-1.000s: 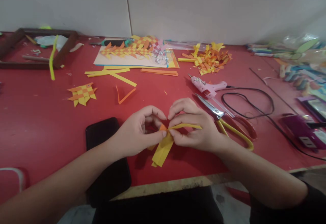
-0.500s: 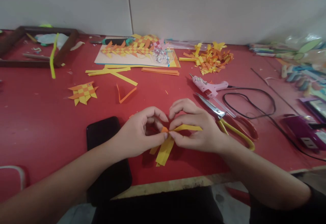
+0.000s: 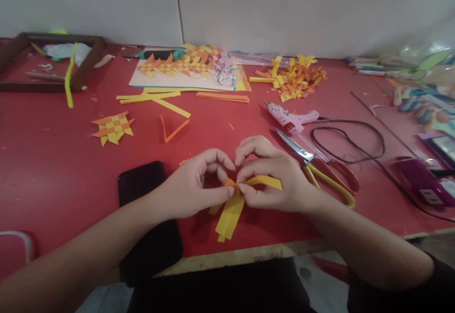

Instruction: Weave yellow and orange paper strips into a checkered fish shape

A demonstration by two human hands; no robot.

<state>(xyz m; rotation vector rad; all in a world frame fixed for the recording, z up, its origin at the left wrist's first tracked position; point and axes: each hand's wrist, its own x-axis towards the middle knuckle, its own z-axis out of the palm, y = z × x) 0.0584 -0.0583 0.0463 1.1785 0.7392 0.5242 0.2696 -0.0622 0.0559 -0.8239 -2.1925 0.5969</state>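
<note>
Between my hands, just above the table's front edge, is a small weave of yellow and orange paper strips. My left hand pinches its orange part between thumb and fingers. With thumb and fingertips together, my right hand grips a yellow paper strip whose free end points right. Other yellow ends hang down below the fingers. The fingers hide most of the woven middle. Under my left forearm lies a black phone. Scissors with red and yellow handles lie beyond my right hand.
A pink glue gun with a looping black cord lies at right. Left stands a woven paper fish, near a folded orange strip. Behind are loose strips, woven pieces on paper sheets, orange-yellow scraps and a brown frame.
The yellow ends hang slightly lower, and the strip at my right hand shows wider. Both hands keep their pinch in nearly the same place. The view has shifted slightly.
</note>
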